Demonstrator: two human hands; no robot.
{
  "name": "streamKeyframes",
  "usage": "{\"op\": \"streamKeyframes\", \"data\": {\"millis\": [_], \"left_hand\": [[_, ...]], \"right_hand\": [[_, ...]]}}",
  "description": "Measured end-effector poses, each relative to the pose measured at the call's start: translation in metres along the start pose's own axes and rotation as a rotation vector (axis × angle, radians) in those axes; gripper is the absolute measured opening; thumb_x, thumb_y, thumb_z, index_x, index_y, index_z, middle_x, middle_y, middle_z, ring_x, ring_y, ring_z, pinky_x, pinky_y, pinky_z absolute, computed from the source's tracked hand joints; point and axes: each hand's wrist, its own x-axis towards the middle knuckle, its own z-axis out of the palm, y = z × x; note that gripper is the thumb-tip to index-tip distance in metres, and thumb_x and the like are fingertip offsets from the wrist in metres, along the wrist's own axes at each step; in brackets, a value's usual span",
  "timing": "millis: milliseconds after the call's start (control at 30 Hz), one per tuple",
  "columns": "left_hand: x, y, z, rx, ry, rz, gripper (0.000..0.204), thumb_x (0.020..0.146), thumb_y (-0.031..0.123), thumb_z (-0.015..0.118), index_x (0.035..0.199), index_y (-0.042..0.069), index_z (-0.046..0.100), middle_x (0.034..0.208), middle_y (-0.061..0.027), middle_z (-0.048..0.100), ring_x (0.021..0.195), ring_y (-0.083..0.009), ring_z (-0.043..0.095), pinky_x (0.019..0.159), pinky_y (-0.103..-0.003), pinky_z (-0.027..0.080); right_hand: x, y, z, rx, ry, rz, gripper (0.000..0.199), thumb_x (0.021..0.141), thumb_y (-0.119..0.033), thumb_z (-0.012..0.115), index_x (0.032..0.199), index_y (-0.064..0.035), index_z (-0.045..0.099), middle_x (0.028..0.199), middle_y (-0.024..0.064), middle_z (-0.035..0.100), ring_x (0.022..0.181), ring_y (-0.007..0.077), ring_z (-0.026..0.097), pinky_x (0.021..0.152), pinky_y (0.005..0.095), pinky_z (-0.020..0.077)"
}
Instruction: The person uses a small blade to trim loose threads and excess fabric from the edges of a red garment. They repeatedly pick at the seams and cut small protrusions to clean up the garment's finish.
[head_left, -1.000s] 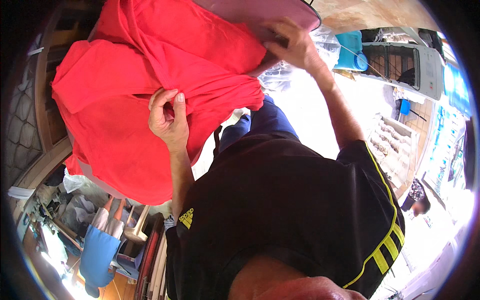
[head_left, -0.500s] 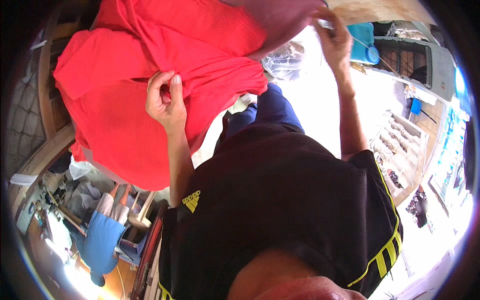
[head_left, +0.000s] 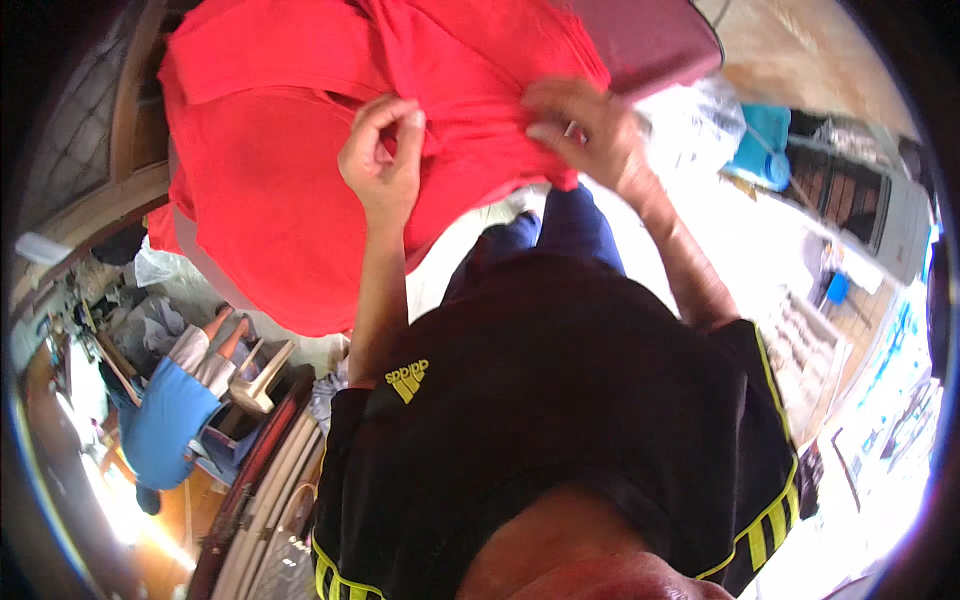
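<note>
Currently, you have a large piece of bright red, loosely creased cloth [head_left: 270, 180] spread across the upper left and upper centre of the frame. It drapes over a smooth maroon panel with a dark rim [head_left: 665, 45], which shows bare at the top, right of centre.

Your left hand [head_left: 383, 165] is over the middle of the cloth. Its thumb and forefinger curl toward each other beside a fold, their tips close together; you cannot tell from this view whether fabric is caught between them. Your right hand [head_left: 590, 130] is at the right-hand part of the cloth, palm down, fingers pointing left; it is blurred, so whether it grips or only touches the fabric cannot be told.

Below the cloth, at frame centre, you wear dark blue trousers [head_left: 580, 230] and a black short-sleeved shirt with yellow stripes [head_left: 560, 380].

To the right of your right hand, note a crumpled clear plastic bag [head_left: 700, 120] and, just beside it, a teal-blue plastic container [head_left: 762, 150]. A small bright blue object [head_left: 838, 288] is farther right.

Lower left of the frame: a co-worker in a blue top and pale shorts [head_left: 165, 420], near a pale wooden stool [head_left: 262, 380].
</note>
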Motion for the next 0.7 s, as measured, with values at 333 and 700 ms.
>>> {"op": "streamKeyframes", "data": {"millis": [333, 700], "left_hand": [[-0.011, 0.005, -0.017, 0.499, 0.162, 0.093, 0.064, 0.090, 0.010, 0.072, 0.144, 0.000, 0.039, 0.132, -0.0151, 0.052, 0.120, -0.0252, 0.052, 0.103, -0.038, 0.041], [0.068, -0.018, -0.001, -0.218, 0.507, -0.118, 0.093, 0.088, 0.009, 0.075, 0.154, -0.003, 0.010, 0.155, -0.0185, 0.025, 0.139, -0.0252, 0.033, 0.117, -0.037, 0.026]], "right_hand": [[0.074, 0.010, 0.011, 0.164, -0.166, 0.131, 0.026, 0.098, -0.018, 0.062, 0.114, 0.0008, 0.070, 0.097, 0.0158, 0.073, 0.090, 0.0212, 0.072, 0.076, 0.0315, 0.0564], [0.191, 0.012, 0.133, 0.454, -0.040, 0.207, 0.037, 0.099, -0.018, 0.062, 0.131, 0.0002, 0.058, 0.120, 0.0127, 0.065, 0.103, 0.0194, 0.066, 0.080, 0.0257, 0.0540]]}}
